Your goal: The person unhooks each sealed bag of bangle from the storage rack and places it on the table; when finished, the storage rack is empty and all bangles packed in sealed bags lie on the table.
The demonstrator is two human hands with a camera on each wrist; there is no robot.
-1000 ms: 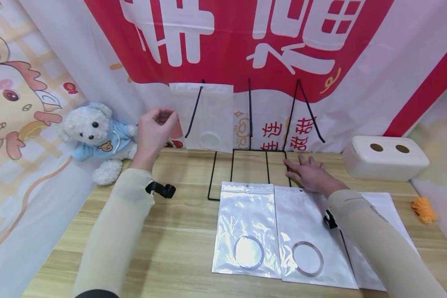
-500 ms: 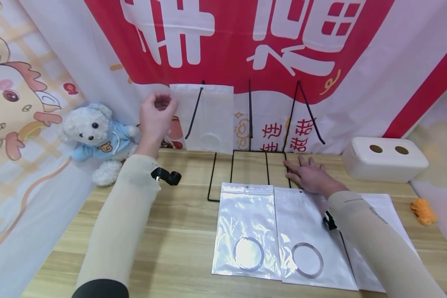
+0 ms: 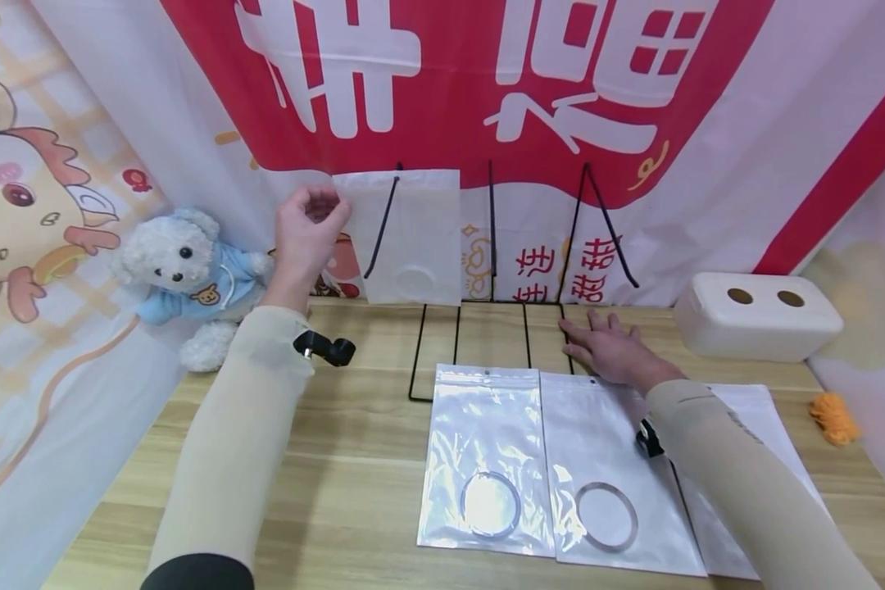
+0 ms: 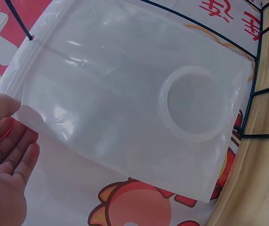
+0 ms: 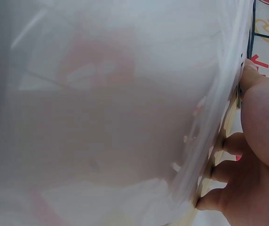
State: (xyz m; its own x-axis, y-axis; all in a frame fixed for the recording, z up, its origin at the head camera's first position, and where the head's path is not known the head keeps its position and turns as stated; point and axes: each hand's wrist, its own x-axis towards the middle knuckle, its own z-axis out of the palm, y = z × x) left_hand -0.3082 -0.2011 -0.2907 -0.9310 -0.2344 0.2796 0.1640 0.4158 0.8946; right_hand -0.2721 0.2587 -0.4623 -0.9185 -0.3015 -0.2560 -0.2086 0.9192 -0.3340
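A: Reading the head view as a clock face, where is the hanging bag (image 3: pixel 424 225)?

B: At about eleven o'clock, close to the centre. It hangs upright from a hook of the black wire rack (image 3: pixel 492 229), in front of the red and white cloth (image 3: pixel 457 106). A pale ring shows near its bottom.

A: And the left hand (image 3: pixel 310 233)?

B: At ten o'clock. Seen from the left wrist, its thumb and fingers pinch the bag's edge near the top strip, a narrow grip.

A: What about the right hand (image 3: pixel 614 348)?

B: Between three and four o'clock, palm down with its fingers spread wide, grasping nothing. Its left-pointing digits reach a wire of the rack's base. Whether it presses down, I can't tell.

A: What lies below it?

B: Three silvery bags side by side on the worktop (image 3: pixel 361 459). The left flat bag (image 3: pixel 483 442) is at half past five, the middle flat bag (image 3: pixel 593 451) at half past four, and the right flat bag (image 3: pixel 752 406) at four, partly under the sleeve. The first two show rings near their lower ends.

A: Anything further out?

B: A plush dog (image 3: pixel 192 270) at nine, a white box (image 3: pixel 755 328) with two round holes at three, and a small orange object (image 3: pixel 833 418) between three and four.
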